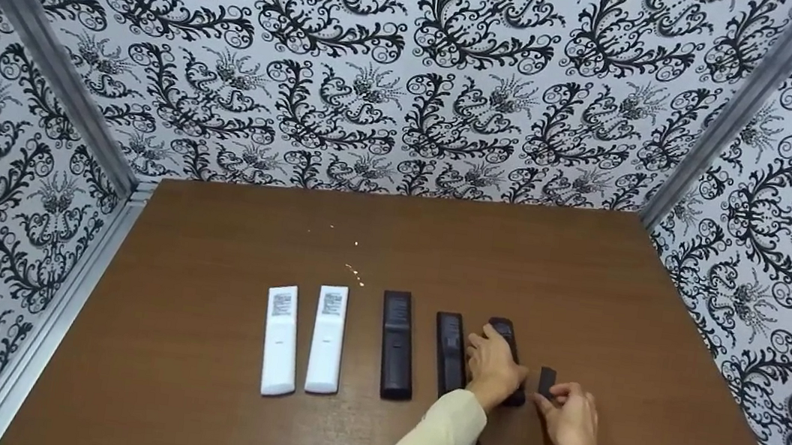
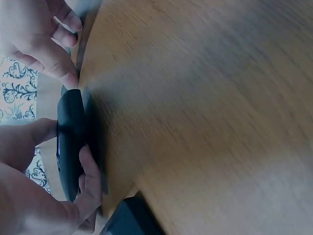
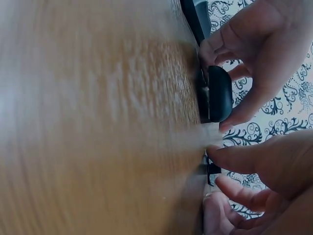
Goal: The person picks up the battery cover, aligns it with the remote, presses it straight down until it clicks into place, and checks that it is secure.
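Observation:
A black remote control (image 1: 515,398), the rightmost in the row, lies back up on the table. My left hand (image 1: 496,363) grips it; in the left wrist view the thumb is on one side of the remote control (image 2: 71,142) and the fingers (image 2: 89,178) are on the other. Just to its right, my right hand (image 1: 572,422) pinches a small dark battery cover (image 1: 546,382) between thumb and fingers. In the right wrist view this cover (image 3: 213,172) stands close above the tabletop. The left palm and wrist hide part of the gripped remote in the head view.
Left of my hands lie two more black remotes, one near (image 1: 450,350) and one farther (image 1: 397,347). Beyond them are two white remotes, a nearer one (image 1: 327,342) and an outer one (image 1: 280,344). Patterned walls (image 1: 410,103) enclose the brown table (image 1: 212,245) at the back and sides.

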`<state>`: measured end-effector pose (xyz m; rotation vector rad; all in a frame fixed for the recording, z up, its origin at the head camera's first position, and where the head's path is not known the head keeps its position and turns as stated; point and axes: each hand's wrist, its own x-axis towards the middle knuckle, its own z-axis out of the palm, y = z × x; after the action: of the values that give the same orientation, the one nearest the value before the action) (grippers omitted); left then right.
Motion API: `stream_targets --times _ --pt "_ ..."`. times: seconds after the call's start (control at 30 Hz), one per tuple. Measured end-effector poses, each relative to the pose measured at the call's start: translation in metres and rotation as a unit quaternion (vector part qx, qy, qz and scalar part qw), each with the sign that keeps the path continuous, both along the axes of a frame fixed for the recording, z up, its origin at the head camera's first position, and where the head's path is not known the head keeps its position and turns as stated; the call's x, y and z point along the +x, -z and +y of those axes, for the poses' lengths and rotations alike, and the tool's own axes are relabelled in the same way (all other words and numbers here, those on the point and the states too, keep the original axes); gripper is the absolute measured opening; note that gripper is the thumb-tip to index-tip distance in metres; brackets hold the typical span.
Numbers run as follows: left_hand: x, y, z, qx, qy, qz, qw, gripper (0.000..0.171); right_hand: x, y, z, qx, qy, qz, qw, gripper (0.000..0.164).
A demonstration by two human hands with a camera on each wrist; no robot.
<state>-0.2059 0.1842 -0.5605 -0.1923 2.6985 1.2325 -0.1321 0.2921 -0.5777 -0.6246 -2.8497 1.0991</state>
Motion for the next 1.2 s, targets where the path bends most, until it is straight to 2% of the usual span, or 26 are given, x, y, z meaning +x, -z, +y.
stream_targets --times 0.2,0.43,0.63,0.77,0.93,1.07,1.13,1.2 --pt "-0.004 0.003 -0.001 0.017 -0.018 -0.011 0.9996 0.084 0.0 0.002 0.002 0.018 -0.015 0.031 0.999 0.015" --pt "-0.007 -0.002 -0.008 0.041 -0.047 0.009 0.998 0.054 0.001 0.005 0.001 0.02 -0.011 0.071 0.997 0.01" --pt "-0.012 -0.002 -0.014 0.062 -0.05 -0.012 0.9968 0.025 0.004 0.006 0.0 0.019 0.009 0.095 0.995 0.011" --pt "-0.016 0.001 -0.02 0.1 -0.052 -0.026 0.9933 0.02 0.003 0.005 -0.002 -0.029 0.035 0.1 0.994 0.014" --pt "-0.018 0.004 -0.029 0.179 -0.052 -0.055 0.9809 0.026 0.001 0.004 -0.006 -0.116 0.057 0.107 0.986 0.019" --pt "-0.017 0.004 -0.034 0.25 -0.038 -0.079 0.9644 0.027 -0.001 0.005 -0.009 -0.088 0.077 0.126 0.985 0.016" --pt "-0.016 0.003 -0.037 0.272 -0.028 -0.083 0.9583 0.027 -0.001 0.004 -0.01 -0.069 0.084 0.13 0.986 0.015" --pt "-0.016 0.003 -0.04 0.291 -0.022 -0.085 0.9528 0.027 -0.001 0.003 -0.01 -0.071 0.083 0.125 0.986 0.017"
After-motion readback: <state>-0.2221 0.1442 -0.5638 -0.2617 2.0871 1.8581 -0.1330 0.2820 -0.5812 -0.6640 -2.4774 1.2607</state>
